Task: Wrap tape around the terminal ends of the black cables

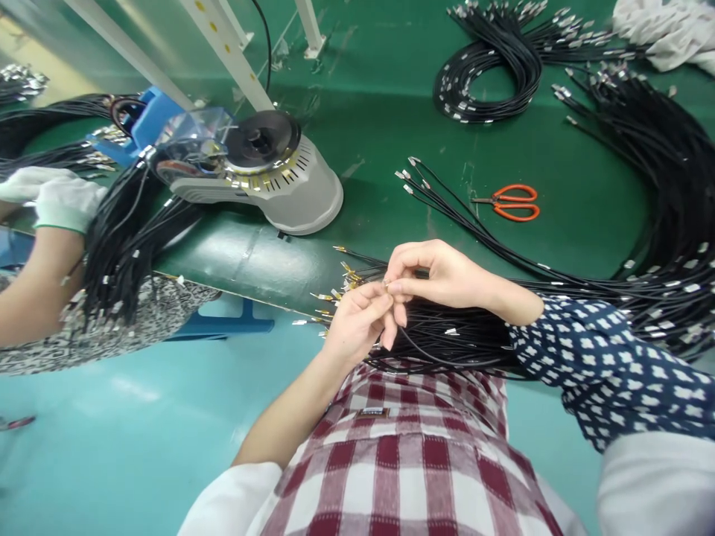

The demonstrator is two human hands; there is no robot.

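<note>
My left hand (360, 316) and my right hand (433, 275) meet fingertip to fingertip at the table's front edge. Both pinch the end of a black cable, where a small light-coloured piece shows between the fingers; its details are too small to tell. Beneath and beside them lies a thick bundle of black cables (463, 339) with white tags. Several yellowish and silver cable ends (347, 275) stick out left of my hands. Behind my right hand, a few separate cables (447, 208) with metal ends lie on the green table (380, 141).
Orange-handled scissors (517, 202) lie beyond my right hand. A grey device with a black reel (302, 186) stands back left. Coiled cables (485, 82) and a white cloth (670, 30) are at the back right. At left, a co-worker's gloved hands (67, 197) are near another cable bundle (126, 231).
</note>
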